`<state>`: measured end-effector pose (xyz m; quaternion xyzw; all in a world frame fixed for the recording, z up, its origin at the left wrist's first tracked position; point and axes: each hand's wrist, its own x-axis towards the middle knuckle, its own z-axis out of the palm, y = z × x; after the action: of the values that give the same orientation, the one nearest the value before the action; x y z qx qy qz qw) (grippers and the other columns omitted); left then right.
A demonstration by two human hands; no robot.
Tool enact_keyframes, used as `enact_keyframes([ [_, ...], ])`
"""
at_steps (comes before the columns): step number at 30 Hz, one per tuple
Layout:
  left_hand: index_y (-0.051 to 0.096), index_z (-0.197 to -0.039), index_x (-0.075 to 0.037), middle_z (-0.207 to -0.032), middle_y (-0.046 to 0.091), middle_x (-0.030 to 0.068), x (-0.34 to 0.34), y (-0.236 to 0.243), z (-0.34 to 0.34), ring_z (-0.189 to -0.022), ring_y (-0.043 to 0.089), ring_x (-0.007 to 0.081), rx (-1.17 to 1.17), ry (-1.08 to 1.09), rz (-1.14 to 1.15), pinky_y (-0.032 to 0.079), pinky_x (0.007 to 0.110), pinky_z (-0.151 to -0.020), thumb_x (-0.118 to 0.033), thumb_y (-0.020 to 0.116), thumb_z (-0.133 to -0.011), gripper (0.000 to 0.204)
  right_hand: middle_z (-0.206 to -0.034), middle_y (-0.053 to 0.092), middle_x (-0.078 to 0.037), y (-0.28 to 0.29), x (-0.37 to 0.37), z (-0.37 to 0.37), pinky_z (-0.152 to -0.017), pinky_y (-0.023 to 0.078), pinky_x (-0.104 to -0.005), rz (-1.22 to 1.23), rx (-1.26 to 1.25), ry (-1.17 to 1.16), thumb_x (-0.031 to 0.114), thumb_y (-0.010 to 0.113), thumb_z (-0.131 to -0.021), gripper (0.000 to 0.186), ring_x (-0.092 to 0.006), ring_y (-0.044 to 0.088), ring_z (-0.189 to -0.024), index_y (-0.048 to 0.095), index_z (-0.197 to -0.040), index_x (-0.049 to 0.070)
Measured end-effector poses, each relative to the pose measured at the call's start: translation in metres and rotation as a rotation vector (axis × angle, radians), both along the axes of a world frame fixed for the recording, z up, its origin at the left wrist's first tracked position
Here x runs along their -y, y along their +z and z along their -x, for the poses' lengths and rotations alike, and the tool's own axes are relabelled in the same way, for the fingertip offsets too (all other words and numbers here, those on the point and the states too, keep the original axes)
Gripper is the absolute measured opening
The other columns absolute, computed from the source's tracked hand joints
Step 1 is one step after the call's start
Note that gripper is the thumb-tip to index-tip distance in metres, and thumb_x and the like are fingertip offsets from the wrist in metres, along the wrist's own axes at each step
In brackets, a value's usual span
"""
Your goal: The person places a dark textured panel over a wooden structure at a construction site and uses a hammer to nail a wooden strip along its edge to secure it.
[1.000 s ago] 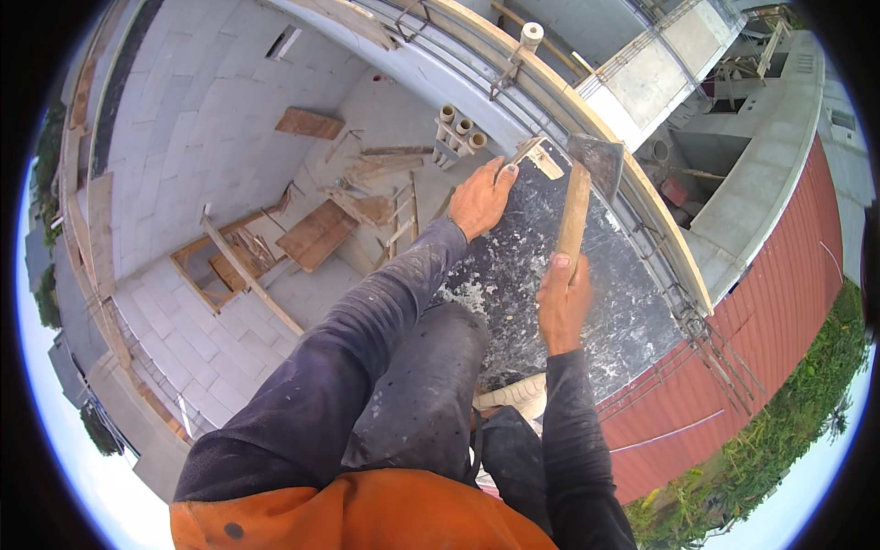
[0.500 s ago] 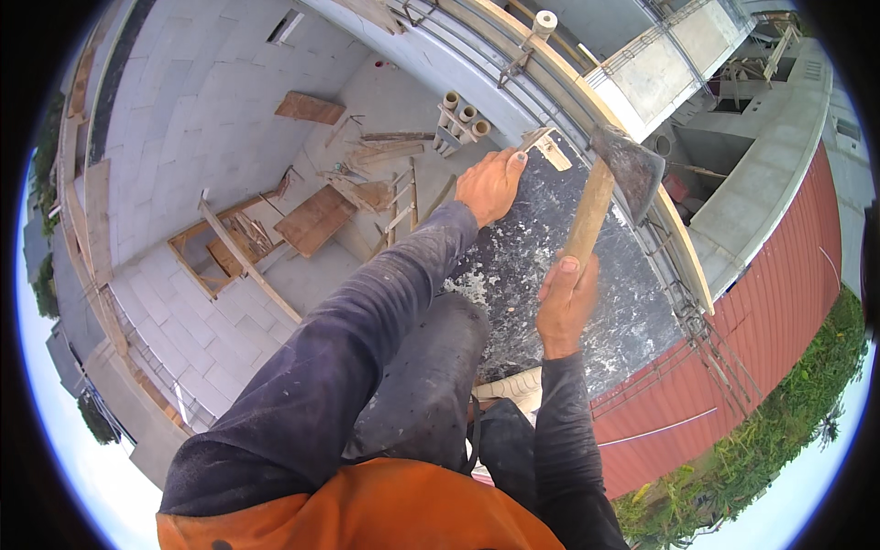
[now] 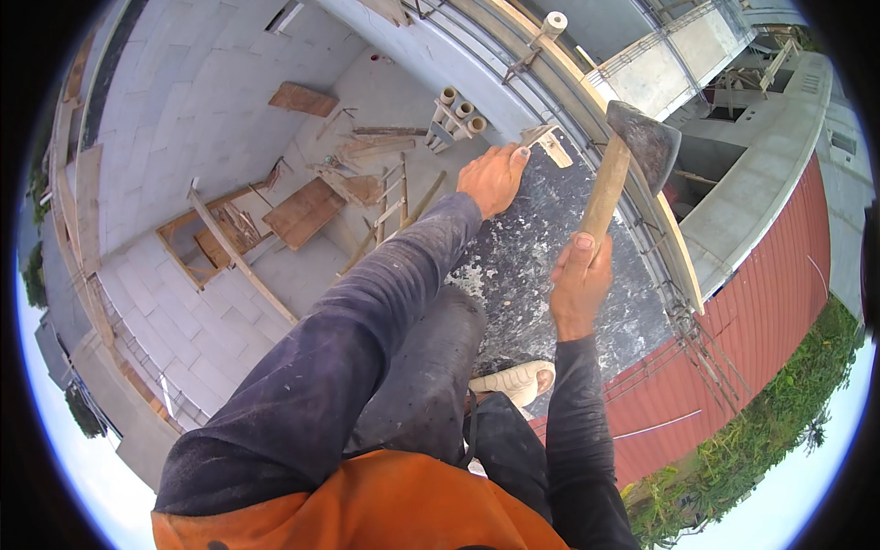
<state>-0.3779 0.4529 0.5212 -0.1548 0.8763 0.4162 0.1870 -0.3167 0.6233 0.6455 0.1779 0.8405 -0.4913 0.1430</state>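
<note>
My right hand (image 3: pixel 577 280) grips the wooden handle of a hatchet (image 3: pixel 632 151), its dark metal head raised above the platform's far edge. My left hand (image 3: pixel 495 176) presses on a small light wooden piece (image 3: pixel 547 142) that lies at the far end of a dark, paint-spattered board (image 3: pixel 559 275). I crouch on that board; a pale sandal (image 3: pixel 518 379) shows below my right arm.
A wooden formwork beam (image 3: pixel 674 252) with steel rebar runs along the board's right side. Far below lie a concrete floor with wood scraps (image 3: pixel 307 211), several pipe sections (image 3: pixel 458 110) and a block wall. A red metal roof (image 3: pixel 761 312) and greenery are at right.
My right hand has swung the hatchet head up and to the right, away from the wooden piece. My left hand stays on the piece.
</note>
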Motion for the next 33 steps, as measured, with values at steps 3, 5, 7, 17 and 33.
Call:
enact_keyframes([
  [3,0.060,-0.142,-0.009,-0.132,0.067,0.0212,-0.002,0.003,0.003,-0.120,0.063,0.0446,0.005,-0.013,-0.010,0.047,0.054,-0.105,-0.054,0.028,-0.111,0.064,-0.071,0.063,-0.015,-0.033,-0.005,-0.011,-0.064,0.049,-0.0471,-0.181,0.005,0.072,0.056,0.049,-0.109,0.055,-0.0313,0.066,-0.066,0.058,-0.105,0.002],
  [5,0.060,-0.142,-0.009,-0.132,0.067,0.0210,-0.005,0.001,0.004,-0.120,0.063,0.0446,-0.002,-0.030,-0.012,0.047,0.054,-0.105,-0.054,0.028,-0.111,0.063,-0.071,0.062,-0.014,-0.048,-0.015,-0.014,-0.063,0.049,-0.0459,-0.283,0.128,0.142,0.056,0.050,-0.108,0.055,-0.0285,0.065,-0.065,0.058,-0.106,0.002],
  [7,0.061,-0.142,-0.009,-0.131,0.067,0.0207,-0.006,0.002,0.003,-0.119,0.064,0.0447,-0.013,-0.043,0.002,0.047,0.055,-0.104,-0.053,0.028,-0.111,0.062,-0.071,0.062,-0.014,-0.047,-0.020,-0.008,-0.063,0.050,-0.0456,-0.237,0.276,0.178,0.055,0.051,-0.108,0.054,-0.0282,0.065,-0.065,0.057,-0.106,0.002],
  [17,0.063,-0.138,-0.011,-0.128,0.068,0.0211,-0.003,-0.002,0.009,-0.116,0.065,0.0458,-0.013,-0.037,0.016,0.048,0.057,-0.103,-0.051,0.026,-0.112,0.060,-0.071,0.062,-0.015,-0.051,-0.027,-0.001,-0.064,0.050,-0.0446,-0.296,0.244,0.211,0.057,0.053,-0.107,0.057,-0.0287,0.065,-0.065,0.061,-0.101,0.000],
  [33,0.057,-0.144,-0.008,-0.144,0.060,0.0182,-0.003,-0.015,0.000,-0.133,0.055,0.0409,-0.233,-0.090,0.197,0.043,0.055,-0.109,-0.040,0.039,-0.111,0.049,-0.076,0.069,-0.025,0.039,-0.142,-0.056,-0.072,0.052,-0.0559,-0.455,0.318,0.412,0.063,0.054,-0.103,0.062,-0.0457,0.071,-0.076,0.060,-0.106,0.001],
])
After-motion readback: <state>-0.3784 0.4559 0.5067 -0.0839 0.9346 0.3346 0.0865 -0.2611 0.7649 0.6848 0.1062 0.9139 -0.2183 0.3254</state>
